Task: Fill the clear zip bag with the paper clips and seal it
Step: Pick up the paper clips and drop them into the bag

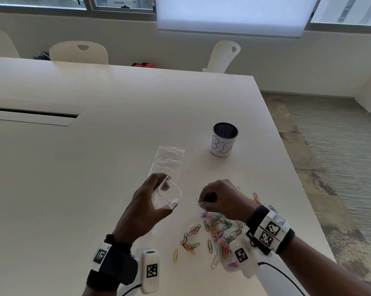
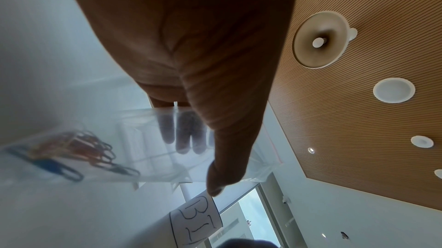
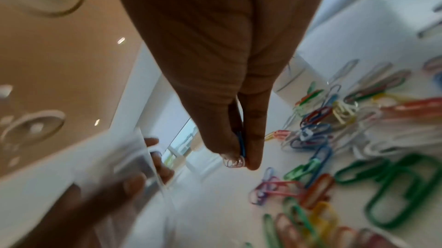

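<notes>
My left hand (image 1: 159,189) holds a clear zip bag (image 1: 166,197) above the white table, thumb and fingers spreading its mouth open. In the left wrist view several coloured clips (image 2: 71,153) lie inside the bag (image 2: 148,148). To its right, my right hand (image 1: 203,201) pinches a few paper clips (image 1: 201,204) between thumb and fingertip, a short gap from the bag's mouth. The right wrist view shows the pinched clips (image 3: 235,159) and the bag (image 3: 134,157) at lower left. A loose pile of coloured paper clips (image 1: 216,231) is spread on the table under my right wrist.
A second clear bag (image 1: 168,161) lies flat just beyond my left hand. A black mesh cup labelled BIN (image 1: 224,139) stands farther back right. The table's right edge (image 1: 297,178) runs close to the pile. White chairs (image 1: 78,52) stand at the far side.
</notes>
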Demonstrator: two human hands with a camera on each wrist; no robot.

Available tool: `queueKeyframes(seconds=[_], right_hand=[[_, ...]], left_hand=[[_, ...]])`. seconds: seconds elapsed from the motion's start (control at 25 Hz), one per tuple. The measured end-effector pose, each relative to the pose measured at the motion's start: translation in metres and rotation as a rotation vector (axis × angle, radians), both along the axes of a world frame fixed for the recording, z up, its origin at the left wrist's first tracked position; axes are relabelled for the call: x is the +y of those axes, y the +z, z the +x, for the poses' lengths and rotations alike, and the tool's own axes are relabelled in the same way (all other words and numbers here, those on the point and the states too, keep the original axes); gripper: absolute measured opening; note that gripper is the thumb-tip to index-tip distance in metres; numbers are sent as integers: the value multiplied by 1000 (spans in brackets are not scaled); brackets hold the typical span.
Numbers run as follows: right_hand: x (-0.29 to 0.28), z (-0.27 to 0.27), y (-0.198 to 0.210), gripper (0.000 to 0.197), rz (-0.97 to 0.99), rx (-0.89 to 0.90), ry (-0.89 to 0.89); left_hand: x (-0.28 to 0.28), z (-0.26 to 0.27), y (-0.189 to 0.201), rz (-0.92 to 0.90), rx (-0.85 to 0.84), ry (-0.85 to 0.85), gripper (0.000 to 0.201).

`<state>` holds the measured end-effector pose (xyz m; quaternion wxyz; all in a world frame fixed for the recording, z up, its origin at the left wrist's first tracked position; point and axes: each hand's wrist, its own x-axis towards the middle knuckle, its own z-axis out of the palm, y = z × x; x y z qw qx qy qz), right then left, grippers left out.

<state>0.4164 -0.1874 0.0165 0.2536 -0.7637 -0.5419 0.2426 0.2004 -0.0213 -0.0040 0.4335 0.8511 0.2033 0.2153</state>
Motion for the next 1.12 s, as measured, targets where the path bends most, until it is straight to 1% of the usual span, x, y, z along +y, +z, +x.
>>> queueKeyframes(seconds=[0.08,0.16,0.24,0.32,0.4,0.44,0.56,0.68,0.8,0.88,1.04,1.12], right_hand=[[-2,1,10,9,69,258,-127],[-4,-3,25,12,136,451,-189],[-3,-12,39,15,207,571,-207],[1,-23,53,16,260,619,-214],[9,-34,61,14,295,580,-199],[14,-39,62,12,303,528,-184],[27,-52,60,9,297,284,-128],[33,-60,62,12,307,156,-58],[35,-61,67,16,307,133,-21],[35,-60,68,16,322,114,-46],[28,-55,70,8,373,58,-111],[18,-50,69,4,388,51,-96]], left_hand=[[0,1,0,5,-3,2,58],[-1,3,-1,9,-1,1,58],[-1,6,-2,12,2,-3,60],[0,7,-3,15,7,-5,63],[0,7,-3,15,17,-5,65],[0,6,-4,12,21,-4,64],[0,5,-1,-11,25,-4,63],[-1,5,2,-34,27,1,63],[-1,4,1,-46,22,2,61],[-1,3,1,-40,19,9,61],[0,1,0,7,5,16,61],[1,0,0,15,-1,23,61]])
